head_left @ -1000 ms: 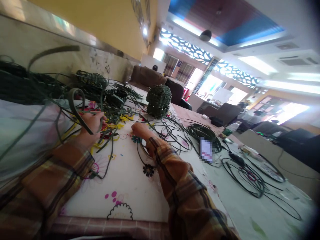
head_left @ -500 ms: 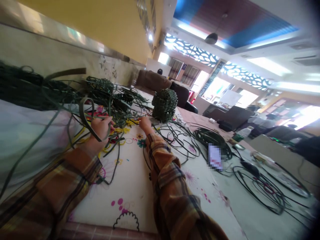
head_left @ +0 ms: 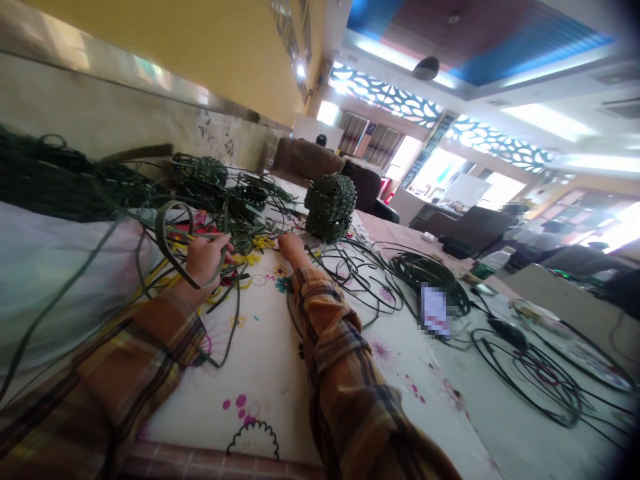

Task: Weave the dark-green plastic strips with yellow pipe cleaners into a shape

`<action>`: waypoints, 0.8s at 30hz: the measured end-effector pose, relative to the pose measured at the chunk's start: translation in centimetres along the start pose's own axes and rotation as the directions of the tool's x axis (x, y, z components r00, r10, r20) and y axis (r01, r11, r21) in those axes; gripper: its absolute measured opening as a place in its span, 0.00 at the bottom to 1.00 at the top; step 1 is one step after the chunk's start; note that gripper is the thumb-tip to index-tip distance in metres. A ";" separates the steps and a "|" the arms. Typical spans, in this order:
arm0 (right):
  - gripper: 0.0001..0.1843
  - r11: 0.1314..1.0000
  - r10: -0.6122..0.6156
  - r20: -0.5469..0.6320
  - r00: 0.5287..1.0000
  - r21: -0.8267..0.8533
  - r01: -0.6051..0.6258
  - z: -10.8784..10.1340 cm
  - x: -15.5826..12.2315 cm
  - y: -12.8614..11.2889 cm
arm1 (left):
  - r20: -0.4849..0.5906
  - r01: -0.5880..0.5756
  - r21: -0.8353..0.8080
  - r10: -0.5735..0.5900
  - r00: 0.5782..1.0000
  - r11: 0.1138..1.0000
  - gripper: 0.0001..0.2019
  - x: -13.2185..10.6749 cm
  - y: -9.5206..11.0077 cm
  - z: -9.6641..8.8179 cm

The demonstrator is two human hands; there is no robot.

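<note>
My left hand (head_left: 204, 257) is closed around a looped dark green flat strip (head_left: 167, 247) above the flowered tablecloth (head_left: 260, 373). My right hand (head_left: 291, 247) reaches forward with fingers bent into the tangle of green and yellow strips (head_left: 250, 230); what it pinches is too small to make out. A woven dark green basket form (head_left: 330, 207) stands just beyond the right hand. Both sleeves are plaid orange-brown.
Heaps of dark green strips (head_left: 60, 180) lie along the wall on the left. Coils of thin green cord (head_left: 425, 273) and wire rings (head_left: 535, 377) spread over the table's right side. A blurred card (head_left: 434, 311) stands among them. Sofas and seated people are far back.
My right hand has reached farther forward toward the strips near the woven form. The left hand kept its hold on the looped strip. The view shifted slightly.
</note>
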State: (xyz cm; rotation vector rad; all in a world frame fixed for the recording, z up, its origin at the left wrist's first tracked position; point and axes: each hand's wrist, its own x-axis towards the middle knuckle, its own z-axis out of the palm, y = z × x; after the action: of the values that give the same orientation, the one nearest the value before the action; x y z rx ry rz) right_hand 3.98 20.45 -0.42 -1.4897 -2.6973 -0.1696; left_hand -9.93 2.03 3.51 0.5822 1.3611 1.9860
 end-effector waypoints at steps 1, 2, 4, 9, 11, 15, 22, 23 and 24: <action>0.20 1.000 0.005 0.002 1.000 0.004 -0.005 0.0 -0.1 0.0 | 0.012 0.005 -0.002 -0.005 1.000 1.000 0.05 0.0 0.0 0.0; 0.20 1.000 0.010 0.001 1.000 0.010 -0.010 0.0 -0.3 0.0 | 0.021 0.012 -0.003 -0.011 1.000 1.000 0.05 0.0 0.0 0.0; 0.19 0.999 0.021 0.000 1.000 0.030 -0.021 0.1 -0.5 -0.1 | 0.027 0.024 0.002 -0.024 0.999 1.000 0.07 -0.1 0.0 -0.1; 0.20 0.986 0.107 -0.005 0.994 0.132 -0.105 0.4 -0.8 0.1 | 0.054 0.052 0.002 -0.052 0.997 0.999 0.05 -0.5 0.2 0.2; 0.19 0.968 0.161 0.013 0.987 0.193 -0.161 0.5 -0.9 0.3 | 0.078 0.063 -0.016 -0.061 0.995 0.998 0.04 -0.7 0.4 0.3; 0.17 0.910 0.233 0.022 0.972 0.348 -0.226 0.0 -0.9 0.6 | 0.131 0.088 -0.045 -0.081 0.988 0.995 0.05 -1.2 0.9 0.5; 0.13 0.704 0.314 -0.095 0.945 0.691 -0.164 -3.2 -3.3 -1.2 | 0.183 0.115 -0.076 -0.099 0.978 0.990 0.04 -1.6 1.0 0.5; 0.12 0.661 0.316 -0.096 0.944 0.736 -0.147 -3.5 -4.4 -1.5 | 0.195 0.122 -0.082 -0.105 0.975 0.989 0.04 -1.7 0.9 0.5; 0.11 0.606 0.319 -0.092 0.943 0.785 -0.128 -3.8 -5.6 -1.8 | 0.210 0.132 -0.089 -0.111 0.971 0.987 0.04 -1.9 0.8 0.5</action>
State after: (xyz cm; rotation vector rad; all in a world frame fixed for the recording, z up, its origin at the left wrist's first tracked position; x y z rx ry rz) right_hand 5.40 14.32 2.65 -1.3590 -1.9217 0.7110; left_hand -8.49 0.83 4.44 0.6216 1.1360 1.8305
